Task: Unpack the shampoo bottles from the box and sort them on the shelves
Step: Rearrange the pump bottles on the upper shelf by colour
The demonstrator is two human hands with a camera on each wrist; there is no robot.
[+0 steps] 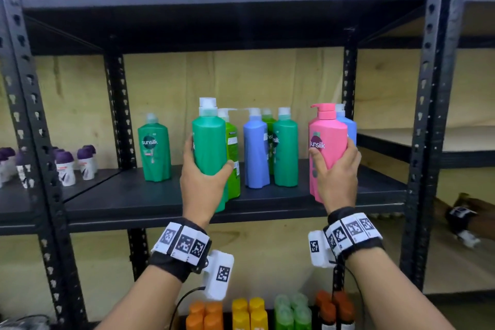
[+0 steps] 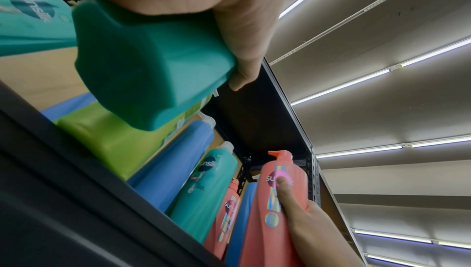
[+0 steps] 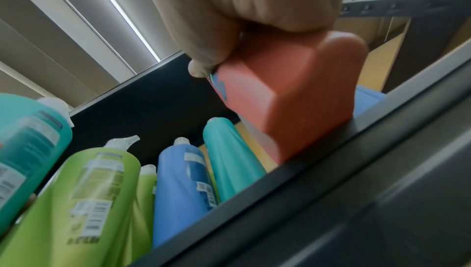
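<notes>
My left hand (image 1: 203, 171) grips a teal-green shampoo bottle (image 1: 209, 142) with a white pump, held upright just above the front of the black shelf (image 1: 134, 195); its base (image 2: 153, 65) shows in the left wrist view. My right hand (image 1: 336, 169) grips a pink Sunsilk bottle (image 1: 328, 139), whose base (image 3: 293, 94) meets the shelf's front edge. Standing on the shelf are a green Sunsilk bottle (image 1: 154, 147), a lime-green bottle (image 1: 233, 153), a blue bottle (image 1: 255, 147), another teal bottle (image 1: 285, 147) and a blue bottle (image 1: 349, 128) behind the pink one.
Small purple-capped bottles (image 1: 65, 166) stand on the neighbouring shelf at left. Orange, yellow and green bottles (image 1: 249, 313) fill the shelf below. Black uprights (image 1: 426, 115) frame the bay. Another person's arm (image 1: 466, 217) shows at lower right. The shelf's left part is bare.
</notes>
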